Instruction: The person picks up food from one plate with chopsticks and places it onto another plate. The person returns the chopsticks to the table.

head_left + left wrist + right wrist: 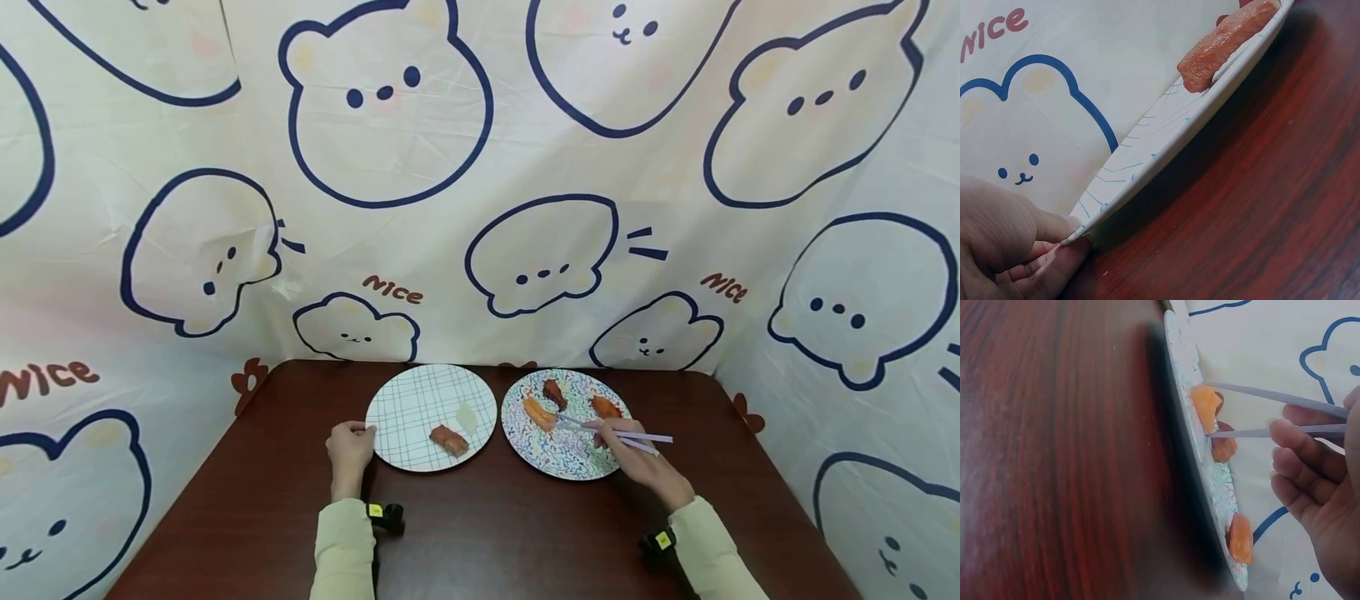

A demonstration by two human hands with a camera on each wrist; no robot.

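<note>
My left hand [350, 454] pinches the left rim of a white plate [405, 408] with blue grid lines, thumb on top and fingers below in the left wrist view. On that plate lie a reddish-brown piece of meat [448, 441] and a pale, flat patch. My right hand [637, 458] holds a pair of light purple chopsticks [645, 436] over a colourfully speckled plate [525, 450]. In the right wrist view their tips stand apart on either side of an orange food piece [1204, 407]; whether they grip it I cannot tell.
The speckled plate also bears a dark brown piece [554, 394] behind and an orange-red piece [606, 407] at right. Both plates are on a dark brown table [480, 533]. A cartoon-printed cloth [442, 250] hangs behind and at both sides.
</note>
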